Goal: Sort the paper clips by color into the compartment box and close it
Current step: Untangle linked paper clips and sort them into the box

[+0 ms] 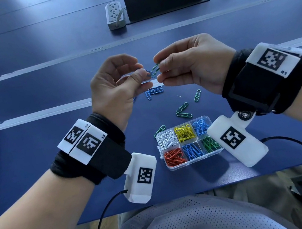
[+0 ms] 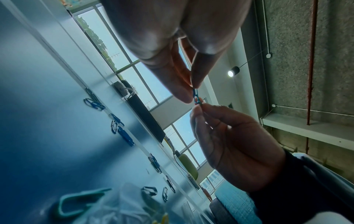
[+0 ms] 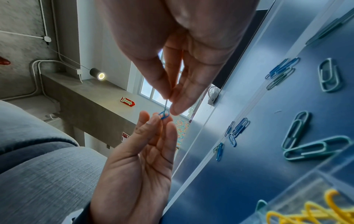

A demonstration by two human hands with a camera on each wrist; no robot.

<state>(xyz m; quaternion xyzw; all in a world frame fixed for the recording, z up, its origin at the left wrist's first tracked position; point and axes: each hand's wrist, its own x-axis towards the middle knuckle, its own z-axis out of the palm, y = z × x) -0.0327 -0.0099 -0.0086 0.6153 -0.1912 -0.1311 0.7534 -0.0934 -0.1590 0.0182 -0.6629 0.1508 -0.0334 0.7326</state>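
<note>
**Two linked clips held above the tabletop**

The left hand [image 1: 115, 86] is raised over the smooth blue tabletop [image 1: 22, 100], its grip pinching a thin blue wire paper clip [image 1: 148, 72] between thumb and fingertips. That clip is hooked into a green paper clip [image 1: 155, 67], pinched by the grip of the right hand [image 1: 193, 64]; the two clips touch between the hands.

Below the hands, loose blue clips [image 1: 154, 91] lie on the tabletop, and at about 4 o'clock from them lie loose green clips [image 1: 183, 111], each a rounded loop of coated wire.

Nearer the person, at 6 o'clock from the hands, sits the clear plastic compartment box [image 1: 161, 149], its lid open. Its six cells hold white, yellow and blue clips in the far row, and orange, blue and green in the near row.

At 12 o'clock stands a grey power strip [image 1: 114, 14] beside a black wedge-shaped stand [image 1: 164, 1].
</note>
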